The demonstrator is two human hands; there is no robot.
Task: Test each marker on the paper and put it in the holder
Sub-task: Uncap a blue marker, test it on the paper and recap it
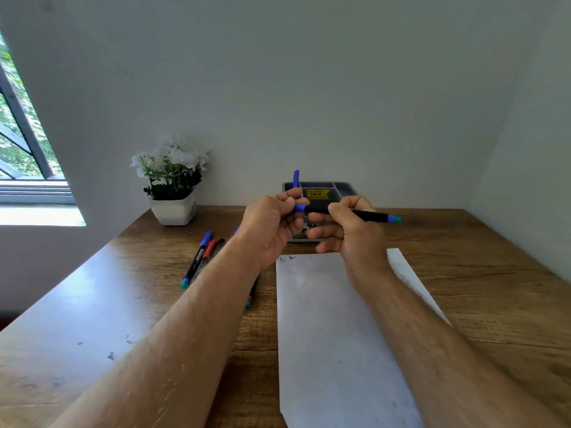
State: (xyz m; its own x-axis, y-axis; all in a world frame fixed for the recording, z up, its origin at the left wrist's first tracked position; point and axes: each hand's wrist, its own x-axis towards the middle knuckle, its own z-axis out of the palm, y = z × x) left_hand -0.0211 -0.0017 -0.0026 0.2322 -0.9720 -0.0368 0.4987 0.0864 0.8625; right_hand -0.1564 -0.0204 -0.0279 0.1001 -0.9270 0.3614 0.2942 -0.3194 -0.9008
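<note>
A black marker [370,215] with a blue and teal end lies level in the air above the table, gripped by my right hand [349,230]. My left hand [272,223] pinches its blue cap [299,207] at the marker's left end. Behind the hands stands a grey holder [340,188] with a yellow sticker, and a blue marker [296,179] sticks up from its left side. A white paper [333,335] with two small marks at its top left lies on the wooden table [479,288]. Several loose markers [200,257] lie left of the paper.
A white pot of white flowers [173,186] stands at the back left against the wall. A window [21,143] is at the far left. Another marker [251,296] lies partly hidden under my left forearm.
</note>
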